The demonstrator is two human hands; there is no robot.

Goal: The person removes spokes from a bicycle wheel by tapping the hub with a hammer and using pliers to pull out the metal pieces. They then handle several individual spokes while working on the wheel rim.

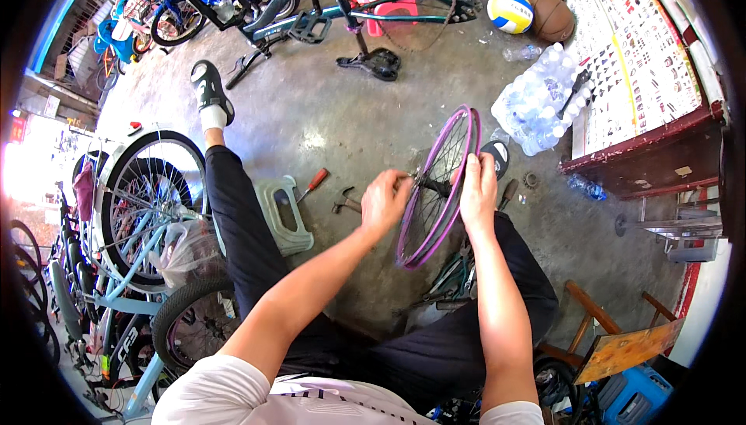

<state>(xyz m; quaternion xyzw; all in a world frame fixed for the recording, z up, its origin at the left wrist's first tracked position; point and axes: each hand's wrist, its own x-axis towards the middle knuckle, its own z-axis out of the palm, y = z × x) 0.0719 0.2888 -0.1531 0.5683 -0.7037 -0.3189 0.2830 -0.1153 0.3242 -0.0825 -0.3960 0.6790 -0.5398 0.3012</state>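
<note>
A small bicycle wheel with a purple rim [409,246], thin spokes and a black hub [437,186] is held upright and tilted between my hands, above the floor in front of me. My right hand [477,190] grips the rim on its right side, fingers pointing up. At the hub's left end, my left hand [385,201] is closed, thumb and fingers pinched at the axle tip; the exact part in the pinch is hard to make out. Beneath, a hammer [347,201] and a red-handled screwdriver [314,184] lie on the concrete.
A pale green plastic stool [284,219] is beside my left leg. Pliers [449,276] lie under the wheel. An upturned teal bicycle frame [365,15] is ahead, with parked bicycles [148,215] at left. Wrapped bottles [536,102], a volleyball [510,12] and a wooden stool [622,351] are at right.
</note>
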